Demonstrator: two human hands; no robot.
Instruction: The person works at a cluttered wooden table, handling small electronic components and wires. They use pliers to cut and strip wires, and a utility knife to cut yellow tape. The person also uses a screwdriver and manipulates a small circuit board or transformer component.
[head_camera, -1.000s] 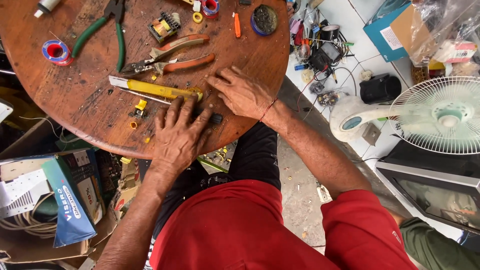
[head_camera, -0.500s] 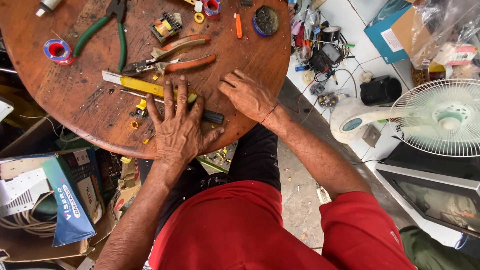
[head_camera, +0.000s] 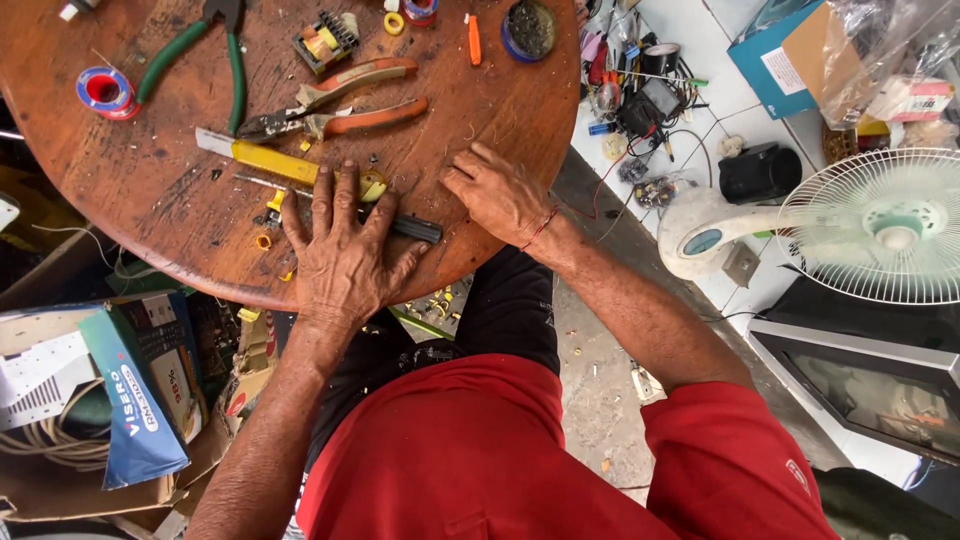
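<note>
Pressing flat, fingers spread, left hand (head_camera: 340, 255) covers a black tool (head_camera: 415, 229) at frame centre; right hand (head_camera: 500, 192) rests loosely open beside it, holding nothing. Risk: yellow utility knife (head_camera: 265, 158) blade near fingertips, could nick if hand slides up-left

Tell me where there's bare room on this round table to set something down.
The widest bare wood lies between the tape roll, the yellow knife and the table's near edge. A smaller patch sits beyond the right hand, below the round tin. The middle, around the orange pliers, is crowded.
</note>
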